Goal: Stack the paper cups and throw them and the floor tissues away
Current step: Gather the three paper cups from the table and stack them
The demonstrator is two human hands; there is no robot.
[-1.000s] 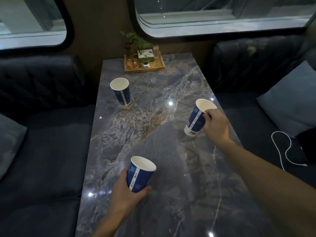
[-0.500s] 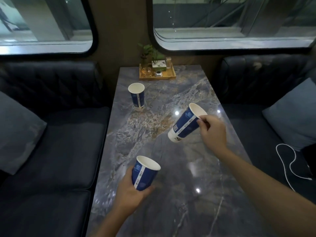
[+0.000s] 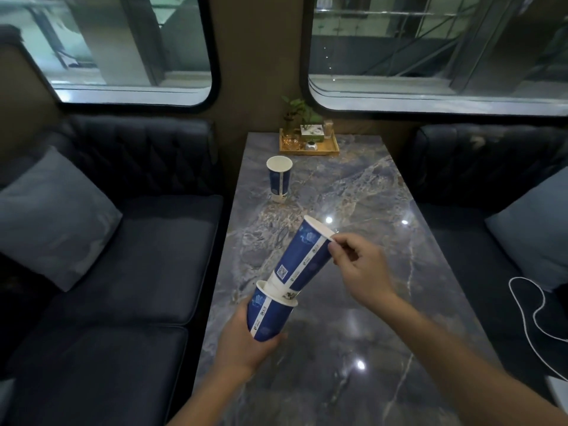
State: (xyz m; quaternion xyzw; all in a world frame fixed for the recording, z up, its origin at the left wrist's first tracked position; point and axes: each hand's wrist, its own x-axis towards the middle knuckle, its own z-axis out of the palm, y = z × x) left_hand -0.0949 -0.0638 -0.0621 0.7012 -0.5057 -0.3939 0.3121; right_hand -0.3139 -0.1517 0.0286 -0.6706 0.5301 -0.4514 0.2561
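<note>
Dark tufted sofas (image 3: 129,241) flank a long marble table (image 3: 353,333) that runs up to a wall with two rounded windows (image 3: 430,47). At the table's far end sits a wooden tray (image 3: 309,150) with a small green plant (image 3: 299,110), a white and green box (image 3: 312,134) and some glassware. Grey cushions rest on both sofas, one on the left (image 3: 52,216) and one on the right (image 3: 534,232), and a white cable (image 3: 528,305) loops across the right seat.

Near the front of the table the left hand (image 3: 242,342) is wrapped around the lower paper cup (image 3: 269,315), gripping its blue wall from below and behind, mouth tilted up. The right hand (image 3: 359,265) pinches the rim of the upper paper cup (image 3: 304,256) between thumb and fingers, holding it slanted, mouth up and to the right. Its white base sits just inside the mouth of the lower cup, only the bottom part entered, the rest standing well clear.

A third paper cup (image 3: 279,179) stands upright alone on the table, nearer the tray, well apart from both hands.

All three cups are blue with a white vertical strip and white base band. The upper cup shows a square QR-like code and small printed marks along its strip; the lettering is too small to read
</note>
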